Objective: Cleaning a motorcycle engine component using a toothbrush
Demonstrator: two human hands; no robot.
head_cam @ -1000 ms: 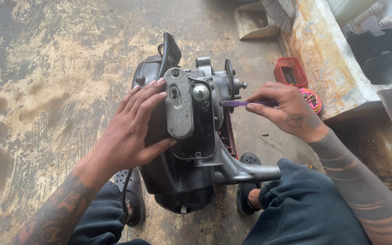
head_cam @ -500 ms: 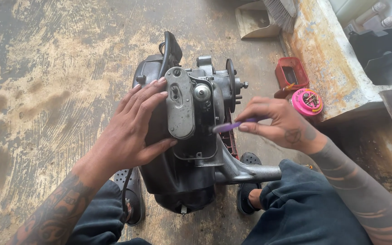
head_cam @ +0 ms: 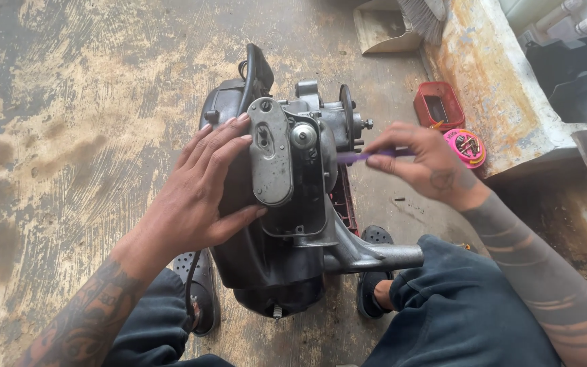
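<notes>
The left hand (head_cam: 202, 194) lies flat with fingers spread against the grey cover plate (head_cam: 270, 153) of the black engine assembly (head_cam: 276, 204) standing on the stained concrete floor (head_cam: 69, 136), while the right hand (head_cam: 426, 163) pinches a purple-handled tool (head_cam: 358, 156) beside its shaft

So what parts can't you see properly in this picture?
Head view only:
- Purple tool: its working tip is blurred, and the right hand covers its handle.
- Engine: the left hand covers its left side.
- Pink tin: its contents are too small to make out.
- Brush: cut off by the top edge.
</notes>
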